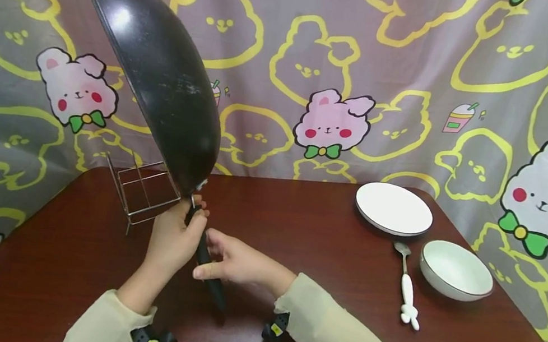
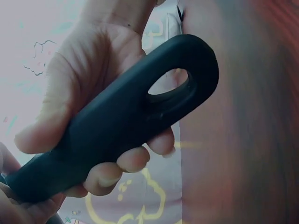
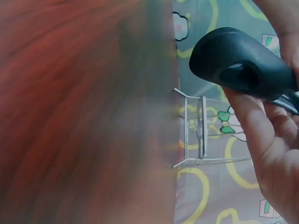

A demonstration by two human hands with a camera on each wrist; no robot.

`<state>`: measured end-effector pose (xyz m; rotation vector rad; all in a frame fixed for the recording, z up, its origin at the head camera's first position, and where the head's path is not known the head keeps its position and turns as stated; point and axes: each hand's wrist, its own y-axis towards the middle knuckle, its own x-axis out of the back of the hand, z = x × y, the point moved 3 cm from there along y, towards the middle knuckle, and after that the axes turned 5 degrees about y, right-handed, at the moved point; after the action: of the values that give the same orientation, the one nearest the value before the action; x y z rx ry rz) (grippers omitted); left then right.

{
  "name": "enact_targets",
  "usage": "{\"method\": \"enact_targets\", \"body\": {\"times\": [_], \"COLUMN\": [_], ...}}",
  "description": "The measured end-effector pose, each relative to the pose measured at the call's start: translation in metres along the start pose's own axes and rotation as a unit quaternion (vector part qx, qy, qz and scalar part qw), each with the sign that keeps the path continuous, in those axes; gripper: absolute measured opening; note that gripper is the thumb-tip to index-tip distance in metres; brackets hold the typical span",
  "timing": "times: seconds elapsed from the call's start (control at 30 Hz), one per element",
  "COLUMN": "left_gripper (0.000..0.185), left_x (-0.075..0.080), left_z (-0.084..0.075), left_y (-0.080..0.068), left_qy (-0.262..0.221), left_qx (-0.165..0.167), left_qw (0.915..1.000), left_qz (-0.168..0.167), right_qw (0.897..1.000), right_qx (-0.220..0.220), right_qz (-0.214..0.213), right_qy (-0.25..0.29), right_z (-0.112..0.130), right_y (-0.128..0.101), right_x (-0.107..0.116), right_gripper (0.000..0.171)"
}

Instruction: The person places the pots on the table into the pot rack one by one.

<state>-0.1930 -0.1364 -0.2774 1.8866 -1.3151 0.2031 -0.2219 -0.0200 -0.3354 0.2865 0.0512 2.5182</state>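
Observation:
A large black wok (image 1: 159, 67) is held up off the table on its edge, its scuffed outer side showing and its bowl turned toward the left. The left hand (image 1: 175, 233) grips the handle close to the wok. Lower on the same handle is the right hand (image 1: 243, 263), thumb on the near side and fingers curled behind it. In the left wrist view the black handle (image 2: 117, 112) ends in a hanging hole, with the right hand (image 2: 88, 79) around it. The handle tip (image 3: 229, 51) points toward the camera in the right wrist view.
At the left stands a metal wire rack (image 1: 148, 209), partly behind the wok and left hand. On the right of the brown table (image 1: 308, 226) are a white plate (image 1: 394, 208), a spoon (image 1: 407, 293) with a white handle, and a white bowl (image 1: 455, 271). A patterned curtain hangs behind.

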Motion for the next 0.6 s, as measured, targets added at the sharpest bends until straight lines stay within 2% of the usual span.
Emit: {"method": "enact_targets", "body": {"times": [0.13,0.37,0.6], "left_gripper": [0.030,0.029,0.029], "left_x": [0.008,0.020,0.027], "left_z": [0.005,0.016,0.025], "left_y": [0.003,0.005,0.006], "left_qy": [0.000,0.032,0.039], "left_qx": [-0.007,-0.014,-0.001], "left_qw": [1.0000,0.9994,0.9992], "left_qz": [0.000,-0.003,0.006], "right_qw": [1.000,0.999,0.998], "right_qx": [0.002,0.013,0.006], "right_qz": [-0.002,-0.001,-0.001], "right_qy": [-0.016,-0.052,-0.057], "right_z": [0.005,0.006,0.004], "right_y": [0.010,0.024,0.034], "right_x": [-0.004,-0.009,-0.014], "right_gripper": [0.039,0.032,0.032]}}
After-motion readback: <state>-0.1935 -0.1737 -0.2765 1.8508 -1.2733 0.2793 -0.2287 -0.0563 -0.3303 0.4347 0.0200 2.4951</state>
